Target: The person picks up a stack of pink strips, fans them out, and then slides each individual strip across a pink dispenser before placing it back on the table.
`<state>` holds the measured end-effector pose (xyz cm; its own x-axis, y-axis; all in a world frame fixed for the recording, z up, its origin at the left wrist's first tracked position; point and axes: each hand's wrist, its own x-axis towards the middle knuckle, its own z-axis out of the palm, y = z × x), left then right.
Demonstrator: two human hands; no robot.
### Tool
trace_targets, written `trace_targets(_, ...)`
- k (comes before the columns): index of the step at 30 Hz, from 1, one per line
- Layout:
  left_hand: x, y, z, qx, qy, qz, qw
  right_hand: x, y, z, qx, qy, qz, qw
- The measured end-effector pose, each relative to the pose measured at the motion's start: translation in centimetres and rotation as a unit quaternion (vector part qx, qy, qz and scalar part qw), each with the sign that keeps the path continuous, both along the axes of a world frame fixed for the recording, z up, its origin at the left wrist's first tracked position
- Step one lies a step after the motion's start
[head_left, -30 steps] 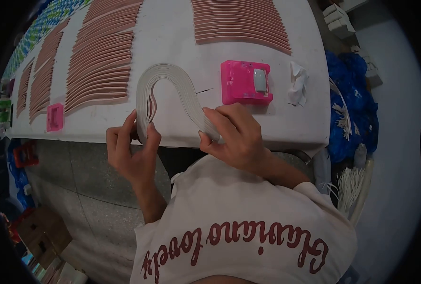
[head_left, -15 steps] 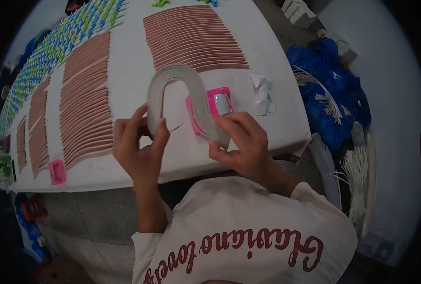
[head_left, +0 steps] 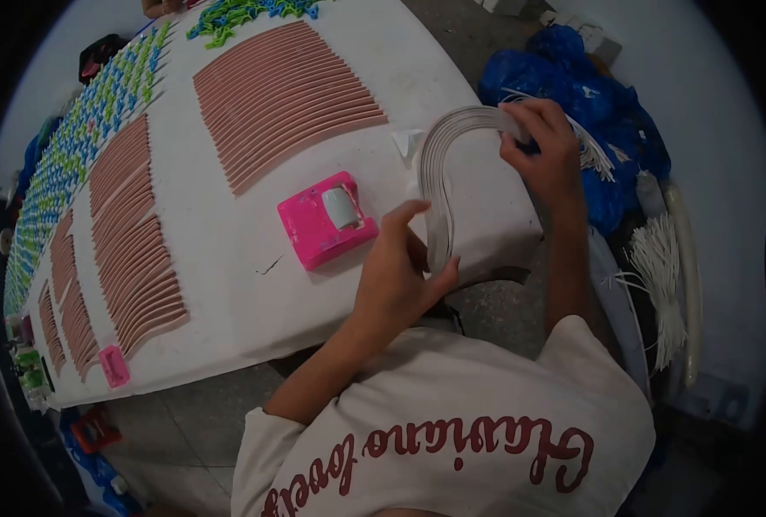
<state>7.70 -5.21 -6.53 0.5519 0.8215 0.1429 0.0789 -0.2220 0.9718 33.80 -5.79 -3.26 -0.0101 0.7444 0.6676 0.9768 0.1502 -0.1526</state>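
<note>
A bent bundle of thin, pale grey strips (head_left: 435, 164) hangs in an arch over the right part of the table, held between my two hands. My right hand (head_left: 545, 146) pinches its upper right end between thumb and fingers. Around the lower end, my left hand (head_left: 404, 271) has its thumb on one side and its fingers on the other. Left of the bundle lies a pink box (head_left: 307, 226) with a whitish roller (head_left: 340, 208) set in it. A small white scrap (head_left: 407, 141) rests behind the bundle, partly covered by it.
Rows of pinkish-brown strips (head_left: 284, 99) cover parts of the white table (head_left: 253, 297). Green and blue pieces (head_left: 81, 146) line its far left, with more green clips (head_left: 228, 19) at the back. A blue plastic bag (head_left: 521, 82) and white cords (head_left: 656, 276) stand at right.
Both hands have carried the strip bundle rightward, and the arch has turned. My right hand is now higher, at the upper end. The pink box shows uncovered; the view has shifted.
</note>
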Motion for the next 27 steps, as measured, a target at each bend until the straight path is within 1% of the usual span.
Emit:
trace_targets(1, 1.3, 0.4, -0.2, 0.017, 0.011, -0.005, 1.0, 1.7, 0.2, -0.2, -0.005, -0.001, -0.002, 1.0)
trace_targets(3, 3.8, 0.7, -1.3, 0.032, 0.017, -0.01, 0.999, 4.7, 0.8, -0.9, -0.086, -0.039, 0.027, 0.995)
trace_targets(5, 5.8, 0.3, -3.7, 0.155, 0.072, -0.064, 0.983, 6.9, 1.0, -1.7, -0.113, -0.065, 0.045, 0.99)
trace_targets(6, 6.5, -0.2, -4.1, 0.151, 0.07, -0.063, 0.984, 7.7, 1.0, -2.3, -0.137, -0.087, 0.063, 0.985)
trace_targets(7, 7.1, -0.8, -4.6, 0.15, 0.102, -0.081, 0.98, 8.2, 0.8, -2.9, -0.142, -0.088, 0.063, 0.984)
trace_targets(8, 7.5, -1.2, -5.0, 0.149, 0.135, -0.1, 0.975, 8.7, 0.6, -3.6, -0.188, -0.074, 0.067, 0.977)
trace_targets(9, 7.7, -1.2, -5.0, 0.145, 0.134, -0.1, 0.975, 8.9, 0.5, -4.0, -0.233, -0.059, 0.071, 0.968)
trace_targets(11, 7.8, -1.0, -5.0, 0.196, 0.163, -0.144, 0.956, 9.3, 0.4, -4.7, -0.247, -0.041, 0.067, 0.966)
trace_targets(13, 7.8, -0.8, -4.7, 0.196, 0.168, -0.165, 0.952, 9.5, 0.7, -5.2, -0.257, -0.023, 0.062, 0.964)
trace_targets(15, 7.7, 0.0, -4.6, 0.199, 0.173, -0.189, 0.946, 9.6, 1.2, -5.5, -0.244, -0.05, 0.075, 0.966)
trace_targets(16, 7.4, 0.8, -4.6, 0.192, 0.158, -0.236, 0.939, 9.7, 1.6, -5.5, -0.243, -0.046, 0.073, 0.966)
trace_targets(17, 7.2, 1.3, -4.7, 0.183, 0.145, -0.284, 0.93, 9.7, 2.0, -5.7, -0.227, -0.076, 0.089, 0.967)
trace_targets(18, 7.4, 1.4, -5.0, 0.183, 0.147, -0.284, 0.93, 9.7, 2.7, -5.6, -0.211, -0.112, 0.107, 0.965)
trace_targets(19, 7.7, 1.5, -5.4, 0.238, 0.151, -0.282, 0.917, 9.6, 3.3, -5.6, -0.209, -0.112, 0.108, 0.965)
trace_targets(20, 8.1, 1.6, -5.7, 0.292, 0.154, -0.279, 0.902, 9.5, 3.9, -5.6, -0.194, -0.142, 0.119, 0.963)
trace_targets(21, 8.6, 1.8, -5.8, 0.294, 0.154, -0.278, 0.901, 9.5, 4.6, -5.5, -0.179, -0.173, 0.129, 0.96)
trace_targets(22, 9.2, 2.0, -5.9, 0.341, 0.163, -0.257, 0.89, 9.4, 5.2, -5.5, -0.177, -0.174, 0.129, 0.96)
trace_targets(23, 9.8, 2.2, -5.9, 0.387, 0.171, -0.234, 0.875, 9.4, 5.9, -5.3, -0.175, -0.2, 0.134, 0.955)
trace_targets(24, 10.6, 2.4, -6.0, 0.39, 0.169, -0.232, 0.875, 9.5, 6.8, -5.2, -0.172, -0.227, 0.139, 0.949)
trace_targets(26, 12.2, 2.4, -6.2, 0.441, 0.181, -0.177, 0.861, 9.5, 8.7, -5.0, -0.159, -0.254, 0.148, 0.942)
trace_targets(27, 12.9, 2.5, -6.3, 0.442, 0.179, -0.173, 0.862, 9.5, 9.8, -5.0, -0.146, -0.278, 0.156, 0.936)
